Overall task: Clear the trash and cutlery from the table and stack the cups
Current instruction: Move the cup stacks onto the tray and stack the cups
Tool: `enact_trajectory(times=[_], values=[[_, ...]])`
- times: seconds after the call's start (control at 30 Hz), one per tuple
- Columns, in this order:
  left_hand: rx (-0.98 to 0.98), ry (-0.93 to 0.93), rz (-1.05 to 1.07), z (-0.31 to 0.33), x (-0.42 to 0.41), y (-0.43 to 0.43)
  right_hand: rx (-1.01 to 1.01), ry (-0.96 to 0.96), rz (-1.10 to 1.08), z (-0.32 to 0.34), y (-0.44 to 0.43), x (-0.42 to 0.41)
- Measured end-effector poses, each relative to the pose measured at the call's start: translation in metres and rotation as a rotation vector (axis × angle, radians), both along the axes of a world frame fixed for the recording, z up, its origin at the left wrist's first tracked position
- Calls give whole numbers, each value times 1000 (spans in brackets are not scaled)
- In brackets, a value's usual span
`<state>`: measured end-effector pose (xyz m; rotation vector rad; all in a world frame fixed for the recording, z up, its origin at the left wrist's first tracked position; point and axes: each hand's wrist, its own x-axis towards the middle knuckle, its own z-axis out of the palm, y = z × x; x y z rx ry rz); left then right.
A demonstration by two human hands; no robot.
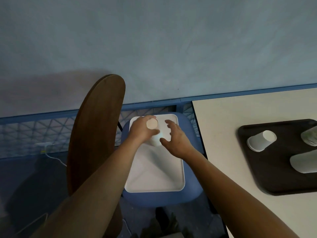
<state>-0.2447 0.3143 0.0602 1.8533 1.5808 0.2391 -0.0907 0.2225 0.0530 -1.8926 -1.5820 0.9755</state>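
My left hand [141, 130] grips a white paper cup [155, 134] over the far end of a white tray [154, 172] that lies on a blue chair seat. The cup's base faces up. Just right of the cup hovers my right hand [175, 138], fingers spread, holding nothing. On the black tray [274, 177] at the right, another white paper cup [260, 140] lies on its side. A stack of clear plastic cups [310, 139] stands at that tray's far right, cut off by the frame edge.
The brown chair back [96, 131] rises left of the blue seat [161, 198]. A white table [223, 127] holds the black tray, with a pale flat object [303, 163] on it. A blue wall and a cable on the floor lie behind.
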Motion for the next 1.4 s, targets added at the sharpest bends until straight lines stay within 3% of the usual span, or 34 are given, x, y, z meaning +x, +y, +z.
enact_trajectory(times=[0.17, 0.33, 0.5, 0.8, 1.1, 1.4], values=[[-247, -255, 147, -39, 5, -47, -43, -16, 83, -15, -4, 4], [-433, -266, 155, -86, 1, -86, -13, -6, 111, -23, -13, 12], [-318, -271, 245, -115, 21, -96, 10, 15, -10, -36, -36, 9], [-206, -429, 263, -93, 50, -127, 66, 97, -272, -17, -60, 24], [-70, -561, 148, -53, 74, -162, 70, 60, -250, 42, -87, 67], [-62, -637, 41, -12, 130, -219, 262, -3, -276, 87, -165, 117]])
